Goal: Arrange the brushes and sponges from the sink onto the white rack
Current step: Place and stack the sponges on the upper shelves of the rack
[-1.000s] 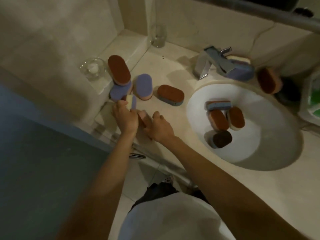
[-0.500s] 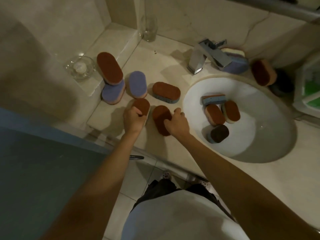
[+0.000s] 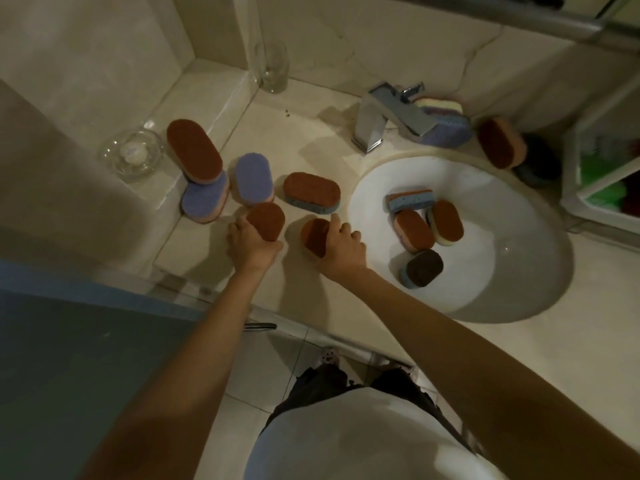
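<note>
My left hand (image 3: 251,245) grips a brown-topped oval sponge (image 3: 266,220) on the counter left of the sink (image 3: 491,282). My right hand (image 3: 343,249) rests on a second brown-topped sponge (image 3: 313,235) right beside it. Behind them lie a brown sponge with a blue base (image 3: 311,192), a purple-topped sponge (image 3: 252,178), and a brown sponge (image 3: 194,155) stacked on another purple one (image 3: 204,202). Several sponges lie in the sink, among them a dark one (image 3: 424,268), two brown ones (image 3: 414,230) and a blue one on edge (image 3: 410,199).
A chrome tap (image 3: 391,116) stands behind the sink, with stacked sponges (image 3: 446,123) and a brown sponge (image 3: 498,147) near it. A tall glass (image 3: 272,65) and a glass dish (image 3: 133,154) sit at the back left. A white container (image 3: 602,181) is at the right edge.
Both hands turned their sponges brown side up and laid them side by side on the counter. Since half a second ago they have barely moved.
</note>
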Action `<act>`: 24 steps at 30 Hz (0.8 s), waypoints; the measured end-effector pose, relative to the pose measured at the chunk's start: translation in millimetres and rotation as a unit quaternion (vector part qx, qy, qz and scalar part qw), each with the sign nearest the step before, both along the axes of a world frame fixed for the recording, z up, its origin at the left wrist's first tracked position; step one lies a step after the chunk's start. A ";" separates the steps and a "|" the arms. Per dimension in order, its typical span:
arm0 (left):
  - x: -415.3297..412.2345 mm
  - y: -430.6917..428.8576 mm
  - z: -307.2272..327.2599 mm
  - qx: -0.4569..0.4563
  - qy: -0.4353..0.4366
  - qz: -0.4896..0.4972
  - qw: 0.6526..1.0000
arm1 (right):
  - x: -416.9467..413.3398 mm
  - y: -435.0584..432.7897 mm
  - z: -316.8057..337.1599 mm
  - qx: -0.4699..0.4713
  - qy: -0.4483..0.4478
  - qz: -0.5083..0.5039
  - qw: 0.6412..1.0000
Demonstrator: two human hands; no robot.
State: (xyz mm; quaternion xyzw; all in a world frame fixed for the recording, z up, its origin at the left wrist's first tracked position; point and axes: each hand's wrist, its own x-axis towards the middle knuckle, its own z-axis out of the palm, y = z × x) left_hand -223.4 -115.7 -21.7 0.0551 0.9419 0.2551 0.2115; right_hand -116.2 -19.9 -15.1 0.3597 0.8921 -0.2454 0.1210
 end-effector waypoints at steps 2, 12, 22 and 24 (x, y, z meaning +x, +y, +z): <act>1.9 12.1 14.8 0.031 0.016 -0.022 0.999 | 6.7 21.2 13.8 0.029 0.033 -0.018 0.999; 54.7 158.8 156.0 0.200 0.135 -0.205 0.949 | 85.7 154.3 151.7 0.190 0.273 -0.134 0.933; 189.4 304.2 280.7 0.319 0.230 -0.372 0.841 | 239.2 258.9 273.2 0.299 0.357 -0.215 0.858; 215.2 325.7 294.8 0.319 0.237 -0.401 0.825 | 270.7 276.8 285.3 0.309 0.346 -0.226 0.857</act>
